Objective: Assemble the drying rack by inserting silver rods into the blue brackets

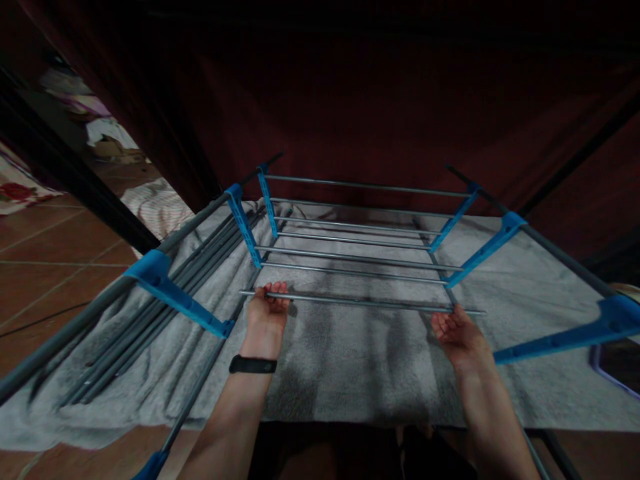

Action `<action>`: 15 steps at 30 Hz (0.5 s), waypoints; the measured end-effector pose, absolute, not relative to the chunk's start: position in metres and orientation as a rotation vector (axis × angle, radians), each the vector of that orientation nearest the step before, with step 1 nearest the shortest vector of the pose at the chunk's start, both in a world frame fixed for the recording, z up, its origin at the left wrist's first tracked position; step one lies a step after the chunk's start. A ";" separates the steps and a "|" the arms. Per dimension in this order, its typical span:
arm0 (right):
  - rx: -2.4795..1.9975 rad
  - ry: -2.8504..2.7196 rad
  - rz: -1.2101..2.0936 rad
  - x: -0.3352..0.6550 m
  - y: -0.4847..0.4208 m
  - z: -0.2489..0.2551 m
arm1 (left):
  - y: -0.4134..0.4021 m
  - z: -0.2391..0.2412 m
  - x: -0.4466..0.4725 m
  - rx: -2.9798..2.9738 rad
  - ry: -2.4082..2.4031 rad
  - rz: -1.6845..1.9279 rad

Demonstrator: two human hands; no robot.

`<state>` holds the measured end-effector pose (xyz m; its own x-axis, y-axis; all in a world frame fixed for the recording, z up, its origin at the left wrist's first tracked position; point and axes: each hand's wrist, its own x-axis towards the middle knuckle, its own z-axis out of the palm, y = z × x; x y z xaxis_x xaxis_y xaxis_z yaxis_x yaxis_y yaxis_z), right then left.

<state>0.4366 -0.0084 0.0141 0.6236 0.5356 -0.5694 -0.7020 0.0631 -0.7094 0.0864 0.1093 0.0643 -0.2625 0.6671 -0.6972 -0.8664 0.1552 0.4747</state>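
A loose grey metal rod point(360, 303) lies across both my palms, level and crosswise, just in front of a drying rack frame. My left hand point(267, 315), palm up with fingers curled over the rod's left end, wears a black band on the wrist. My right hand point(457, 333) is palm up with its fingers loosely curled under the rod near its right end. The rack point(355, 257) has several grey rods set between blue plastic brackets point(245, 225). Two lower blue brackets point(175, 293) stick out at each side without a rod between them.
A grey towel point(360, 373) is spread on the floor under the rack. A bundle of spare grey rods point(150, 333) lies on it at the left. Dark red cloth point(380, 100) hangs behind. Terracotta floor tiles point(45, 280) are at the left.
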 end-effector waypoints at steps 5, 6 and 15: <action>-1.170 0.098 0.925 0.438 -0.009 0.009 | 0.109 0.063 0.088 -0.239 1.083 1.481; -1.167 0.080 0.927 0.438 -0.009 0.009 | 0.109 0.062 0.088 -0.236 1.079 1.481; -1.145 0.104 1.022 0.425 -0.006 0.015 | 0.110 0.060 0.094 -0.242 1.087 1.438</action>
<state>0.4245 -0.0061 0.0148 0.5684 0.6155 -0.5459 -0.7125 0.0364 -0.7008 0.0941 0.1098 0.0599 -0.2238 0.6671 -0.7106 -0.8655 0.1993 0.4596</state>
